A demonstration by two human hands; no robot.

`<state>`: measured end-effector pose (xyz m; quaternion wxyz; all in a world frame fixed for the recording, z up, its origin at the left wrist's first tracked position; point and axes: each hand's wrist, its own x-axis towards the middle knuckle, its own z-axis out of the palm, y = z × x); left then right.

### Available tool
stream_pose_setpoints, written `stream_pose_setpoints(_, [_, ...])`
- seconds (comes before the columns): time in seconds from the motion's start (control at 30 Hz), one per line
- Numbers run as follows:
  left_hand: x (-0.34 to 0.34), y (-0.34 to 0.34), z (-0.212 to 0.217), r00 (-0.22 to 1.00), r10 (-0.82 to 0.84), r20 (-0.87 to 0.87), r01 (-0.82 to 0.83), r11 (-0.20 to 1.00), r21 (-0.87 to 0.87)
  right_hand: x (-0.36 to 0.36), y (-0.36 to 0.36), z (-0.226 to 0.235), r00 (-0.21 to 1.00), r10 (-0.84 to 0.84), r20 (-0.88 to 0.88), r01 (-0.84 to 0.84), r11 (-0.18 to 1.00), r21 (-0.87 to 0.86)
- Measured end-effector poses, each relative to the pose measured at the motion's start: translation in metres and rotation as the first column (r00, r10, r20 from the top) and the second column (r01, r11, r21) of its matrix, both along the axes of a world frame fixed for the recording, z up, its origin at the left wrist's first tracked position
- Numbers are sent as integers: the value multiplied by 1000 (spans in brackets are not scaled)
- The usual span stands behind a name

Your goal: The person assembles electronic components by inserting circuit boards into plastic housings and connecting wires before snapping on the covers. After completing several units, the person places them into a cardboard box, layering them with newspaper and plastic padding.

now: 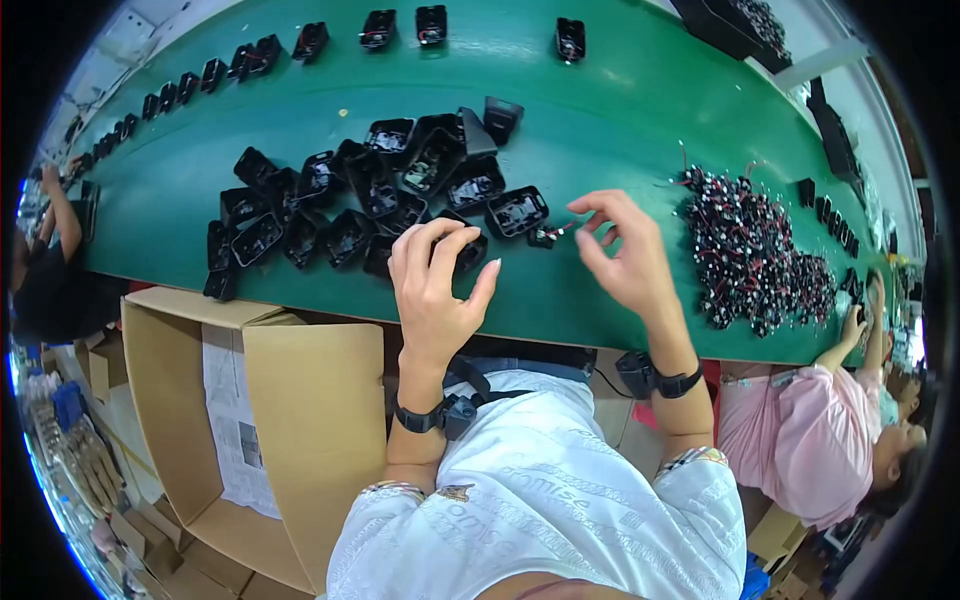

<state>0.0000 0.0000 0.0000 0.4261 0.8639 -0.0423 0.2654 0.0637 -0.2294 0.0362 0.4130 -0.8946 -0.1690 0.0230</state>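
Note:
My left hand (432, 285) hovers over the near edge of a heap of black plastic housings (372, 185), its fingers bent and spread from the thumb. Nothing shows in its grasp, though it partly hides a housing behind it. My right hand (628, 250) is to the right of the heap, thumb and fingers apart around bare space. Just left of its fingertips lies a small black part with thin wires (543, 237). Beyond that part rests an open rectangular housing (517, 211), hollow side up.
A large pile of small wired parts (750, 250) covers the right of the green table (620, 120). A row of housings (378, 30) runs along the far side. An open cardboard box (315, 420) stands at near left. Co-workers sit left and right, one in a pink top (810, 440).

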Motion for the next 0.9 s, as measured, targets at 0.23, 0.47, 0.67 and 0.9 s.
stream_pose_setpoints(0.23, [-2, -13, -23, 988, -136, 73, 129, 987, 98, -11, 14, -33, 993, -83, 81, 89, 993, -73])
stream_pose_setpoints(0.47, [-6, -20, -14, 974, -221, 41, 216, 971, 101, -25, -8, -25, 987, -143, -74, 144, 990, 5])
stream_pose_setpoints(0.67, [-6, -20, -20, 974, -220, -56, 226, 965, 136, -31, -32, -28, 957, -170, -235, 207, 968, 143])
stream_pose_setpoints(0.9, [-3, -22, -24, 974, -214, -81, 223, 965, 135, -25, -45, -32, 845, 33, -534, 311, 782, 540])
